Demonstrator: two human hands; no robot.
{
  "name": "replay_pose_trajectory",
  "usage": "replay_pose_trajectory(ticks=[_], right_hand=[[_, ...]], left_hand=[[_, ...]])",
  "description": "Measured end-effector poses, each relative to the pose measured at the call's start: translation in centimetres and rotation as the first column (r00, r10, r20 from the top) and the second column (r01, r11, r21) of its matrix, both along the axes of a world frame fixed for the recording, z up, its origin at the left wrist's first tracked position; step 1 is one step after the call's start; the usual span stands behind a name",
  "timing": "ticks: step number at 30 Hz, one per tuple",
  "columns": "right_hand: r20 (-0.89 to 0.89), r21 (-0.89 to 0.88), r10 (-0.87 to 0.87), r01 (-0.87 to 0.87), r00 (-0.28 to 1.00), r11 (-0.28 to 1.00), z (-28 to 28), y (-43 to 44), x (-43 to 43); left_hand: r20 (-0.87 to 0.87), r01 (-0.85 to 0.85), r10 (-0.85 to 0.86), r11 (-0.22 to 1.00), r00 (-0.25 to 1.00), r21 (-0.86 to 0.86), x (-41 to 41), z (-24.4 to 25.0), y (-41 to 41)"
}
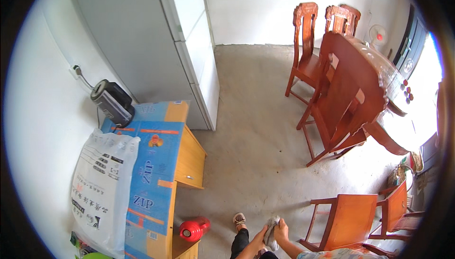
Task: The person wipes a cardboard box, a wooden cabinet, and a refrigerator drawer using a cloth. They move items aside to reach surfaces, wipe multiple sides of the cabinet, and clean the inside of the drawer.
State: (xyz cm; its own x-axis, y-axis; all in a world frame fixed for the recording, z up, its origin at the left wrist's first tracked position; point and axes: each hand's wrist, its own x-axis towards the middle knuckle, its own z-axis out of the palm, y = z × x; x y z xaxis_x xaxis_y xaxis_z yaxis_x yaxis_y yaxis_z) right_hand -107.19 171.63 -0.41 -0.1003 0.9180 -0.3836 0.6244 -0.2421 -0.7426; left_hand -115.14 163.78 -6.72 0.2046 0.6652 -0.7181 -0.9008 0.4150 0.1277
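Observation:
A grey, crumpled cloth [272,233] is bunched between my two hands in front of my body. My left hand [260,238] grips its left side, and my right hand [282,231] has its upper right part. Below the cloth show my dark trousers and a patterned shoe [239,218] on the concrete floor [245,173]. To the left of my hands a red thermos flask [195,228] stands at the wooden desk.
A yellow wooden desk [192,156], covered with blue cardboard, bears a black electric kettle [113,103] and a large white plastic bag [103,191]. Beyond it rises a white refrigerator [199,49]. Carved wooden chairs [352,81] surround a table at right; a low wooden chair [350,220] is nearer me.

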Motion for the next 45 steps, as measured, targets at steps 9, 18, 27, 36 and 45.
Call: replay_pose_trajectory(ticks=[9,18,27,36,45], right_hand=[[-0.423,-0.099,0.219,-0.285,0.879,0.953,19.2,8.8,-14.1],[0.104,0.635,0.668,-0.566,0.737,0.526,31.7,14.2,-22.8],[0.197,0.749,0.929,-0.660,0.314,0.064,34.9,26.9,-28.5],[0.387,0.830,0.900,-0.502,0.202,-0.244,45.0,47.0,-43.5],[0.883,0.249,0.094,-0.290,0.460,-0.924,59.7,56.0,-63.6]], left_hand=[[-0.217,-0.173,0.186,0.982,0.958,0.077,-13.9,14.5,2.1],[0.220,-0.471,0.419,0.824,0.881,0.316,-25.2,28.1,11.8],[0.111,-0.572,0.570,0.754,0.814,0.322,-32.5,27.5,19.2],[0.245,-0.855,0.856,0.344,0.456,0.388,-38.1,32.2,23.3],[0.157,-0.896,0.932,0.252,0.326,0.365,-42.3,31.6,28.5]])
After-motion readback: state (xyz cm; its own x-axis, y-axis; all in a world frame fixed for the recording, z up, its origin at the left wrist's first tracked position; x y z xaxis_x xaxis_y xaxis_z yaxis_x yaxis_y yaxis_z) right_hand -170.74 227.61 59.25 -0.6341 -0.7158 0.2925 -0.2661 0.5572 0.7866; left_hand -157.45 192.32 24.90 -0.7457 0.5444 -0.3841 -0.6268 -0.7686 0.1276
